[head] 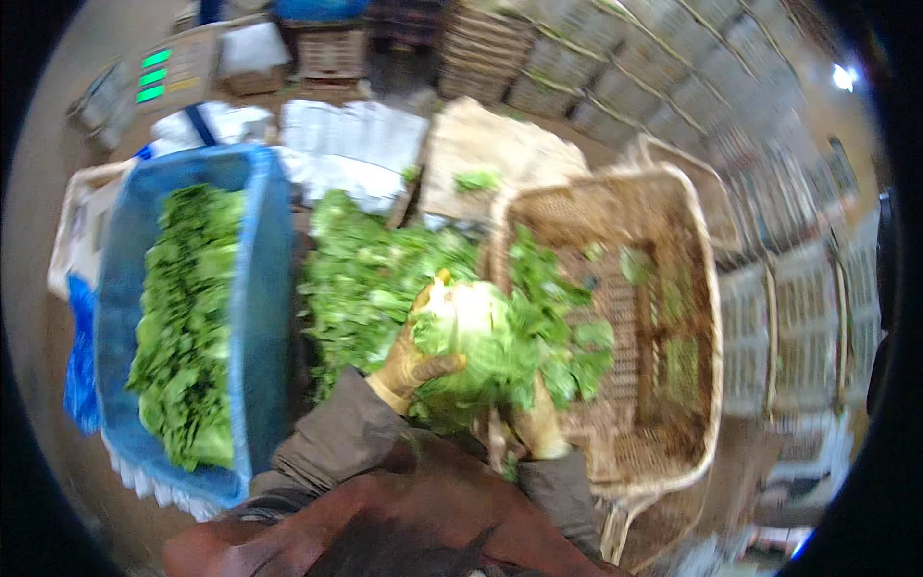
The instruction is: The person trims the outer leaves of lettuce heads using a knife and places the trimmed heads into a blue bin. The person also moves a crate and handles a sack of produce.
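A leafy green vegetable, seemingly lettuce (472, 324), lies between my two yellow-gloved hands, its pale stem ends turned upward. My left hand (414, 353) grips its left side, thumb across the leaves. The fingers of my right hand (539, 425) are hidden under the leaves on the right; only the cuff and back of the glove show. Leaves hang over the near rim of a brown plastic crate (710, 317). Beyond my left hand spreads a heap of loose green leaves (360, 274). The picture is blurred by motion.
At left, a blue plastic-lined crate (267, 324) holds packed greens (191, 324). White sheets (353, 126) and a beige sack or cloth (497, 148) lie behind the leaf heap. Stacked crates (800, 324) stand at right, and more (483, 54) at the back. A blue plastic bag (81, 360) hangs at far left.
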The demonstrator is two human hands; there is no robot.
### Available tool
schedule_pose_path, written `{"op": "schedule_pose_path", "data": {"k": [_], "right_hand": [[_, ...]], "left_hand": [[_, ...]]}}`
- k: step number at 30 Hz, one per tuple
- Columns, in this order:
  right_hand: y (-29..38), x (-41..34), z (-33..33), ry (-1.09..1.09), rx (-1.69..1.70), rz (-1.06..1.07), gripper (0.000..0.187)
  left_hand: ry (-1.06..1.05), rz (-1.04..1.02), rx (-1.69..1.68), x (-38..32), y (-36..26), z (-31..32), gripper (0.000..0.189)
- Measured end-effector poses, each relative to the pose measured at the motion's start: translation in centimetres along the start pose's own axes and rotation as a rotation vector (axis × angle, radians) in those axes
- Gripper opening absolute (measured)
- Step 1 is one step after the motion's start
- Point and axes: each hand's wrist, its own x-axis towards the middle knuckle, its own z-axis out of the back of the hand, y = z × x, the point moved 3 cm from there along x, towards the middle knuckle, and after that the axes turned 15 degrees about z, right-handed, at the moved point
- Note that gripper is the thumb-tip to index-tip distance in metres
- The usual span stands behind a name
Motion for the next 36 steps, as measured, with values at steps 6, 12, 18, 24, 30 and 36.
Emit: {"op": "schedule_pose_path", "data": {"k": [6,12,18,24,30,36], "right_hand": [[13.8,1.9,-4.1,0.095,-0.258,0.963,0.032],[17.7,1.5,-14.7,0.349,-0.711,1.357,0.011],[9.9,10.5,-10.6,0.569,-0.694,0.55,0.033],[3.0,1.9,-14.9,0.647,0.47,0.277,0.057],[-11.8,-0.6,-12.8,0.396,0.776,-0.11,0.06],[-8.6,4.7,-11.2,0.247,0.439,0.011,0.034]], "left_hand": [[-0.198,0.049,0.656,-15.4,-6.7,10.4,0.116],[-0.394,0.203,0.603,-22.0,-7.2,9.5,0.107],[-0.203,0.327,0.622,-20.8,-8.7,8.3,0.108],[-0.28,-0.232,0.889,-17.7,-0.9,6.6,0.083],[-0.429,0.339,1.245,-12.5,-2.5,9.7,0.046],[-0.355,0.197,0.595,-15.0,4.1,4.6,0.082]]}}
